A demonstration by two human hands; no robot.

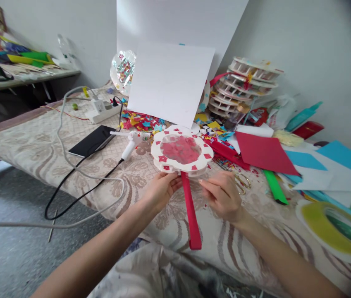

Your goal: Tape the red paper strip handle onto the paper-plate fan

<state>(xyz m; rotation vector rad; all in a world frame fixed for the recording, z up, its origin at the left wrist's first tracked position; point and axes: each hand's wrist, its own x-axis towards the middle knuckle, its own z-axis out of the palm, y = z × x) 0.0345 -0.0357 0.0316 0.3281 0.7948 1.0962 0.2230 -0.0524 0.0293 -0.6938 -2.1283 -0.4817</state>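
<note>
A white flower-shaped paper craft (pixel 155 155), two scalloped layers deep, carries red cut-out shapes round its rim and a see-through middle showing red. From its near edge a red paper strip (pixel 190 207) hangs towards me. My left hand (pixel 163 188) grips the craft's lower edge beside the strip, its fingertips partly hidden underneath. To the right of the strip, my right hand (pixel 221 194) is closed in a pinch just below the rim. Whatever lies between those fingertips is too small to make out. Gold-handled scissors (pixel 244 182) lie behind the right hand.
Left are a white glue gun (pixel 129 150), a dark tablet (pixel 93 140) and a power strip (pixel 107 112) with trailing cables. White boards (pixel 172 82) lean behind. Paper scraps (pixel 144 123), red paper (pixel 265 153), a yellow tape roll (pixel 333 229) and stacked paper rings (pixel 243 89) occupy the right and back.
</note>
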